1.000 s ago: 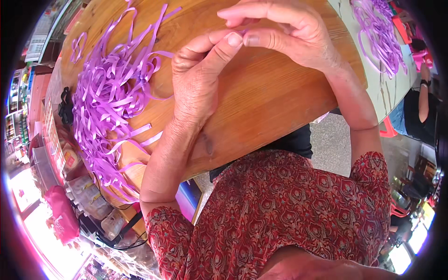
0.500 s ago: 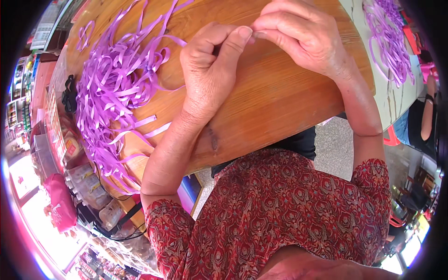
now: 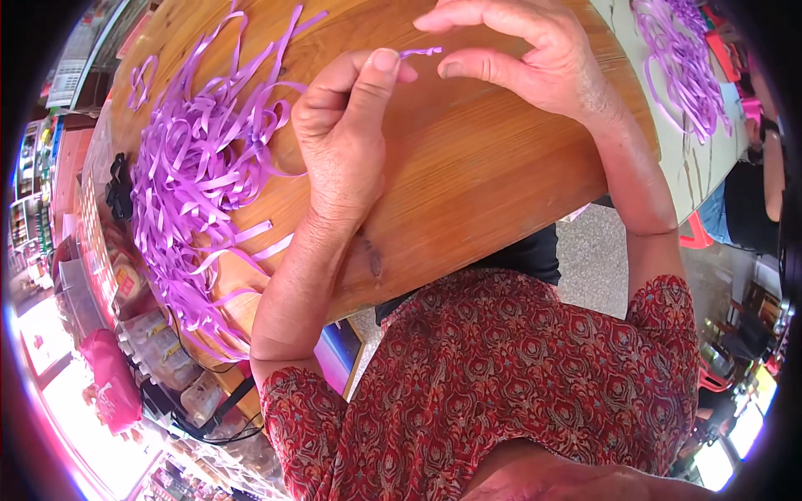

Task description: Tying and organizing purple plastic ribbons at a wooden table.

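Observation:
Between the thumb and fingers of my left hand (image 3: 347, 125) a purple ribbon (image 3: 420, 53) is pinched. Its short twisted end sticks out to the right, past the fingertips. My right hand (image 3: 535, 63) is just right of that end, thumb and forefinger spread apart with nothing between them. Left of my left hand a big loose pile of purple ribbons (image 3: 196, 159) lies on the wooden table (image 3: 484, 159). Whether the pinched ribbon joins the pile cannot be seen.
More purple ribbon (image 3: 685, 67) lies on a pale tabletop (image 3: 689, 171) at the right, where another person's arm (image 3: 773, 159) shows. Clear plastic containers (image 3: 159, 346) and a pink bag (image 3: 111, 380) crowd the left side. A black cord (image 3: 119, 184) lies by the pile.
Both hands were together at the fingertips. The right thumb and fingers have opened and come away, baring the twisted ribbon end, while my left hand has shifted slightly left in view.

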{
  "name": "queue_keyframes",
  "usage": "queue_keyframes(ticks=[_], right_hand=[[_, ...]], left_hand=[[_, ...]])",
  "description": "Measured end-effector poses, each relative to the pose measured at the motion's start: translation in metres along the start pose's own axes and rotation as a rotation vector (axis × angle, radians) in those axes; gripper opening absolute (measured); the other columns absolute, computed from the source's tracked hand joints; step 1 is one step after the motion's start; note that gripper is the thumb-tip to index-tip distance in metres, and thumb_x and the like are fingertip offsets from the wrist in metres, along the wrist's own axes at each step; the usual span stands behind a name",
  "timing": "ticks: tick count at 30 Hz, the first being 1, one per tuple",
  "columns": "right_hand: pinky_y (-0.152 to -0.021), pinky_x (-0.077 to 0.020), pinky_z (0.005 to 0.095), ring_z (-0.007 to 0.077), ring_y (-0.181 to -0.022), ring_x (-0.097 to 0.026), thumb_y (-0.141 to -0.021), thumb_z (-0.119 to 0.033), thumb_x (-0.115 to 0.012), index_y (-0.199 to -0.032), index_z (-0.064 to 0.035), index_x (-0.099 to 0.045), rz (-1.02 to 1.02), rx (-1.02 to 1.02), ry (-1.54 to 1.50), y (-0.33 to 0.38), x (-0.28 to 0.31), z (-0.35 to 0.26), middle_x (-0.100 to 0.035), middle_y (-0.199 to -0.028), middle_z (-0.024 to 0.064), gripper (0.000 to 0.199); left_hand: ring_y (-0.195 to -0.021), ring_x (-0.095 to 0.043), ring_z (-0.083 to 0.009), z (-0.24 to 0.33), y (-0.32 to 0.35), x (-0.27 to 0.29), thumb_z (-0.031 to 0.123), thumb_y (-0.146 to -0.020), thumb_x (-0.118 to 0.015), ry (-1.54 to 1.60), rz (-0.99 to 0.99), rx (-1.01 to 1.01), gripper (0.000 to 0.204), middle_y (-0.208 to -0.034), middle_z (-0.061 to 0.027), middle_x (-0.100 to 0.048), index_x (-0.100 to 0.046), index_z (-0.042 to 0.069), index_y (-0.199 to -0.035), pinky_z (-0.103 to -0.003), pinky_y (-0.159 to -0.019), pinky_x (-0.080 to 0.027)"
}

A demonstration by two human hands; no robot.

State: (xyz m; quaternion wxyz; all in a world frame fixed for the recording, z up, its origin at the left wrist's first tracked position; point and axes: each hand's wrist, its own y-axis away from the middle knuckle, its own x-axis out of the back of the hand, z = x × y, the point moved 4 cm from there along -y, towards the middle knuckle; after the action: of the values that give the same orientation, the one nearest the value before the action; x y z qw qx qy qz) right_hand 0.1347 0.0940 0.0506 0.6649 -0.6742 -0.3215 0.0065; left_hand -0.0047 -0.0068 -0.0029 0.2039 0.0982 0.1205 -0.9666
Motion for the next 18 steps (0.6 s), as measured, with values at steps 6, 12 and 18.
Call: queue_keyframes(ticks=[6, 12, 18], right_hand=[[-0.075, -0.0490, 0.0340, 0.0266, -0.087, -0.060, -0.073, -0.010, -0.074, -0.103, -0.0037, -0.064, -0.104, -0.069, 0.042, -0.003, -0.001, -0.003, -0.063, -0.095, 0.0103, 0.032], [-0.073, -0.0482, 0.0336, 0.0259, -0.082, -0.060, -0.073, -0.011, -0.074, -0.099, -0.0050, -0.065, -0.197, -0.448, 0.057, 0.000, -0.002, -0.002, -0.063, -0.088, 0.0082, 0.028], [-0.063, -0.0434, 0.0321, 0.0213, -0.073, -0.059, -0.070, -0.007, -0.073, -0.080, -0.0053, -0.066, -0.267, -0.427, 0.188, -0.018, -0.001, -0.018, -0.063, -0.080, 0.0054, 0.012]], left_hand=[[-0.077, -0.052, -0.0051, -0.004, 0.000, 0.001, 0.013, -0.090, -0.059, 0.048, 0.017, 0.055, 0.013, -0.080, -0.0001, -0.063, -0.066, 0.002, -0.086, -0.020, -0.074, -0.039], [-0.077, -0.053, -0.0055, -0.004, 0.001, -0.003, 0.014, -0.090, -0.060, 0.058, 0.011, 0.058, 0.014, -0.081, -0.0011, -0.065, -0.066, 0.002, -0.086, -0.020, -0.074, -0.040], [-0.071, -0.052, -0.0054, 0.000, 0.004, -0.005, 0.010, -0.089, -0.060, -0.002, 0.018, -0.014, 0.013, -0.078, -0.0006, -0.064, -0.066, 0.002, -0.081, -0.021, -0.067, -0.042]])
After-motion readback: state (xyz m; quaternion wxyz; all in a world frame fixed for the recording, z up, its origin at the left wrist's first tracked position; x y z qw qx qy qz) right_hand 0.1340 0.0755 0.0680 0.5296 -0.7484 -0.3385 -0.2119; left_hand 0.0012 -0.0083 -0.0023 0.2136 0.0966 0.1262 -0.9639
